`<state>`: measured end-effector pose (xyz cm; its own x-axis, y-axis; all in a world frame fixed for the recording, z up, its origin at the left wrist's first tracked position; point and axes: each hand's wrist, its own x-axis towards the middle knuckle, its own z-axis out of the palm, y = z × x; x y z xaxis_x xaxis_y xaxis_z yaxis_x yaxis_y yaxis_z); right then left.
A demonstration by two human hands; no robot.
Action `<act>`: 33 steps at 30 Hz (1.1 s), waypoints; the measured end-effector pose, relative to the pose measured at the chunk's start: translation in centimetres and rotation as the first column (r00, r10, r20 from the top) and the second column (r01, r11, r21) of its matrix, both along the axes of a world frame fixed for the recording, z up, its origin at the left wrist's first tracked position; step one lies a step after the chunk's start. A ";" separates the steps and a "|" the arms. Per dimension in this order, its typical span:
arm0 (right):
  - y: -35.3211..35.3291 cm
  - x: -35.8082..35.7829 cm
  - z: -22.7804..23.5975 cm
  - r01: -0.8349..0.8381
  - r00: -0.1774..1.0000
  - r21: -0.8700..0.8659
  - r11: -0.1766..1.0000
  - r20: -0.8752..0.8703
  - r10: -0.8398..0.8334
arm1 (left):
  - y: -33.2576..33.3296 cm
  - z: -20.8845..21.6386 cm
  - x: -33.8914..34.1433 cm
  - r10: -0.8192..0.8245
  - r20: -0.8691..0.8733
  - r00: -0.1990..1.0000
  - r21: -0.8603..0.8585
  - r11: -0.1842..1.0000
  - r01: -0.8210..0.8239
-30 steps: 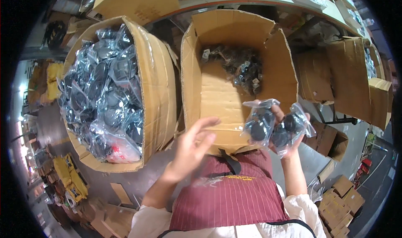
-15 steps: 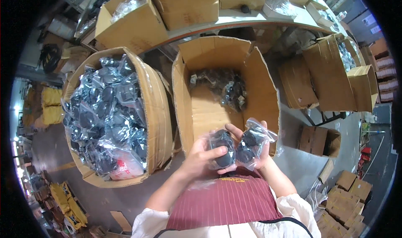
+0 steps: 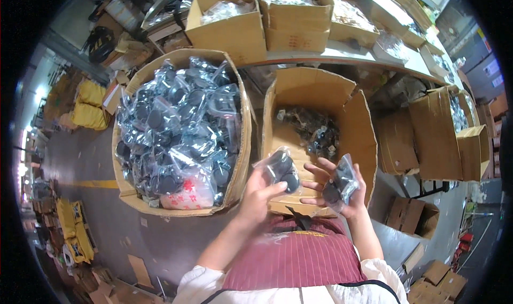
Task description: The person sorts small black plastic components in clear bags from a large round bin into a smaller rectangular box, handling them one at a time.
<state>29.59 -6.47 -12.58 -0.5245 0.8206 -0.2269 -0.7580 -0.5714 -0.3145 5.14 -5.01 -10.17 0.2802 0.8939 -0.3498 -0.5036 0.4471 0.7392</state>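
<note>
My left hand (image 3: 257, 193) pinches a clear plastic bag of round black parts (image 3: 287, 176) between thumb and fingers. Opposite it, my right hand (image 3: 357, 198) keeps a second clear bag of black discs (image 3: 332, 193) against the thumb side of the palm, its other fingers spread toward the left. The two bags are apart, above the near side of an open cardboard box (image 3: 355, 127). On that box's bottom, toward the back, lies a small heap of bagged dark parts (image 3: 315, 130). What the discs are I cannot tell.
To the left stands a big carton (image 3: 245, 143) heaped with similar bags (image 3: 179, 119), plus a white bag with red marks (image 3: 188, 196). Behind runs a white table (image 3: 342, 54) carrying several cartons (image 3: 227, 36). More cartons (image 3: 438, 127) stand at the right, near a small box (image 3: 412, 214).
My hands have moved apart, each with a bag; the right hand's fingers have spread. The view has swung left, so the boxes sit further right in the picture.
</note>
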 end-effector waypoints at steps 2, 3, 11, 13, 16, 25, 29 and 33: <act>-0.3 -0.5 -0.3 0.016 0.993 0.049 0.999 0.116 -0.022 | -0.3 0.0 -0.1 -0.001 0.002 1.000 0.037 0.999 0.001; -0.4 -0.7 -0.7 0.019 0.993 0.066 0.998 0.118 -0.027 | -0.5 -0.3 -0.1 -0.018 0.005 1.000 0.067 0.998 0.018; -0.4 -1.7 -1.5 0.083 0.975 -0.137 0.987 0.218 -0.052 | -1.9 -0.5 -0.3 -0.154 -0.153 0.976 0.215 0.959 0.185; -0.2 -1.4 -1.6 0.111 0.987 -0.218 0.970 0.135 -0.083 | -2.0 -0.1 -0.2 -0.146 -0.202 0.969 0.256 0.946 0.196; -0.4 -1.2 -3.0 0.104 0.995 -0.226 0.968 0.016 -0.103 | -1.4 0.5 -0.1 -0.116 -0.418 0.901 0.328 0.905 0.269; -0.6 -1.4 -4.2 0.005 0.879 -0.178 0.984 -0.469 -0.090 | -1.4 1.6 -1.2 0.144 -0.231 0.962 0.308 0.949 -0.068; -0.1 -1.5 -4.2 -0.052 0.875 -0.134 0.990 -0.484 -0.019 | -1.5 0.5 -1.7 0.090 -0.254 0.963 0.280 0.960 -0.016; -0.3 -2.1 -4.1 -0.111 0.899 -0.147 0.983 -0.436 0.036 | -1.6 0.2 -0.8 -0.032 -0.155 0.987 0.215 0.974 0.065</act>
